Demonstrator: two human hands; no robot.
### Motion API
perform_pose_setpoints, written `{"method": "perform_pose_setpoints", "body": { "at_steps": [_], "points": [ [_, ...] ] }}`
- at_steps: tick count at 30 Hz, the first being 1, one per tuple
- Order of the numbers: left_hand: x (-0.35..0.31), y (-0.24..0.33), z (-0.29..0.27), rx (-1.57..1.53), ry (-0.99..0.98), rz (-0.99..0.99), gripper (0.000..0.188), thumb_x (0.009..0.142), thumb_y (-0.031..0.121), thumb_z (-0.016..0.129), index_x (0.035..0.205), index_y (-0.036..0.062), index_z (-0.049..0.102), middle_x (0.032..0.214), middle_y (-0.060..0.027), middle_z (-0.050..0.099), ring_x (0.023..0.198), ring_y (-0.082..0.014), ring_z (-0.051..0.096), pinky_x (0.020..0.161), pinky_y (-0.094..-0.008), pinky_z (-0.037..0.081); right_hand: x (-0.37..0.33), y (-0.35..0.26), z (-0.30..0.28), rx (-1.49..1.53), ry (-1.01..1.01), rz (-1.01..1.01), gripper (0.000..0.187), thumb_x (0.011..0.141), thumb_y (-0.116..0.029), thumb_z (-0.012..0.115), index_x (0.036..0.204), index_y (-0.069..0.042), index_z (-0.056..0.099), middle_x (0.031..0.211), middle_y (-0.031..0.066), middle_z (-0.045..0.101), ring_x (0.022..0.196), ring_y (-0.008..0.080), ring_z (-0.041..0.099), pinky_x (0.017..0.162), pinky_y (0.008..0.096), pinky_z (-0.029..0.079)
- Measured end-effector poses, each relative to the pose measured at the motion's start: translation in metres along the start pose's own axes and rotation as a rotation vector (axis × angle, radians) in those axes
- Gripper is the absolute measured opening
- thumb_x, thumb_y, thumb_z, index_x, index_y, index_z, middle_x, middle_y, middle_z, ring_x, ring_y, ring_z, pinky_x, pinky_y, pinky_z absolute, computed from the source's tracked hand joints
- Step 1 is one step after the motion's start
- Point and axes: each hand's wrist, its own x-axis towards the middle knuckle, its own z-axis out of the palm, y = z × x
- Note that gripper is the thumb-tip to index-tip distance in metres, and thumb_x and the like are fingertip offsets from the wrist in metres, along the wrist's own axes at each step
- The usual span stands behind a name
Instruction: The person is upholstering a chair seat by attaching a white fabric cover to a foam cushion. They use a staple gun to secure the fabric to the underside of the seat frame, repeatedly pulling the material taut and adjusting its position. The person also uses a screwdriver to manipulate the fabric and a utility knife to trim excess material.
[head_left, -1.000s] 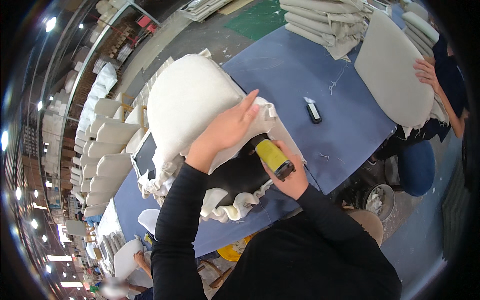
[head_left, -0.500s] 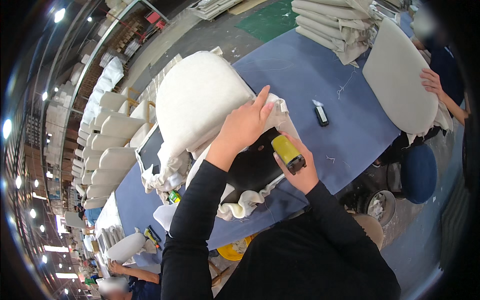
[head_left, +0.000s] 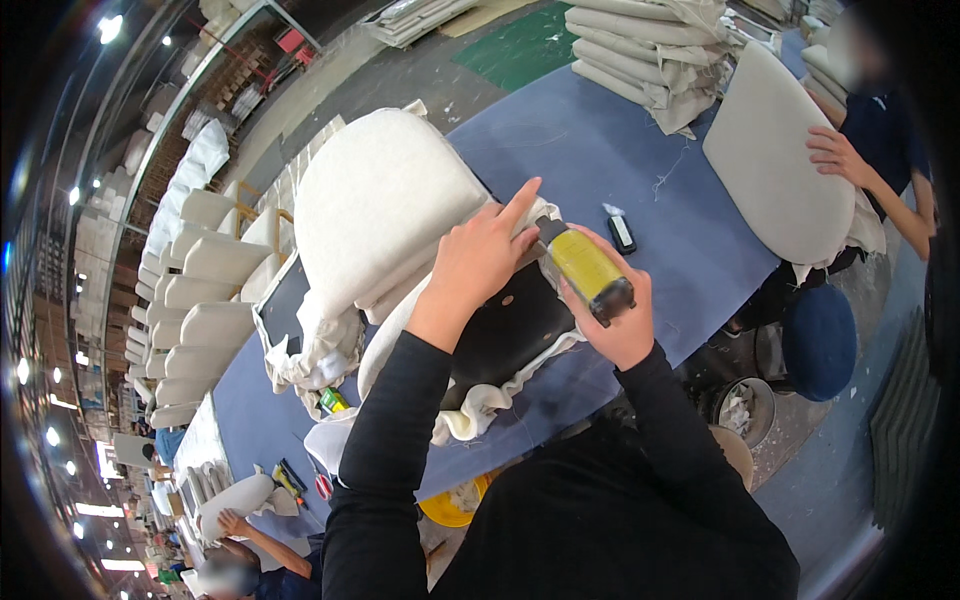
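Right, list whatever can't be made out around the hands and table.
All in the head view:
Left hand: palm hidden by its own back.
Right hand: grip partly hidden by the yellow-and-black tool.
Black panel: partly covered by the left forearm.
Stack of upholstered pads: top cut off by the upper edge.

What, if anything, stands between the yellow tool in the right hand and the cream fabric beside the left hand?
Nothing visible stands between the yellow tool and the cream fabric. The left hand is close beside the tool's dark nose; whether nose and fabric touch is unclear.
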Motion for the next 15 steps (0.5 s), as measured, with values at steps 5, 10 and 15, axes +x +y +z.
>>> {"method": "perform_pose_setpoints", "body": {
  "at_steps": [5, 10, 15],
  "points": [
    [-0.001, -0.001, 0.004, 0.031, 0.041, 0.023, 0.068, 0.109, 0.036, 0.064, 0.172, 0.0380, 0.039, 0.115, -0.0148, 0.075, 0.099, -0.0433, 0.076, 0.085, -0.0558, 0.062, -0.003, 0.013, 0.002, 0.041, -0.012, 0.043, 0.069, 0.083, 0.003, 0.081, 0.149, -0.005, 0.065, 0.124, 0.0197, 0.080, 0.109, 0.0369, 0.081, 0.094, 0.0346, 0.060],
    [-0.002, 0.005, 0.000, 0.009, 0.001, 0.006, 0.070, 0.109, 0.029, 0.063, 0.173, 0.0380, 0.036, 0.119, -0.0161, 0.073, 0.105, -0.0450, 0.074, 0.091, -0.0565, 0.060, -0.004, 0.015, 0.001, -0.022, 0.002, 0.004, 0.069, 0.082, 0.002, 0.083, 0.149, -0.005, 0.065, 0.125, 0.0201, 0.080, 0.109, 0.0381, 0.080, 0.094, 0.0358, 0.061],
    [-0.001, 0.016, -0.010, 0.002, -0.094, -0.042, 0.076, 0.107, 0.028, 0.067, 0.175, 0.0356, 0.033, 0.128, -0.0188, 0.073, 0.115, -0.0442, 0.073, 0.098, -0.0537, 0.059, -0.002, 0.011, -0.003, -0.051, 0.003, 0.010, 0.066, 0.084, 0.000, 0.083, 0.148, -0.005, 0.066, 0.123, 0.0211, 0.080, 0.109, 0.0391, 0.080, 0.094, 0.0363, 0.061]
  ]
}}
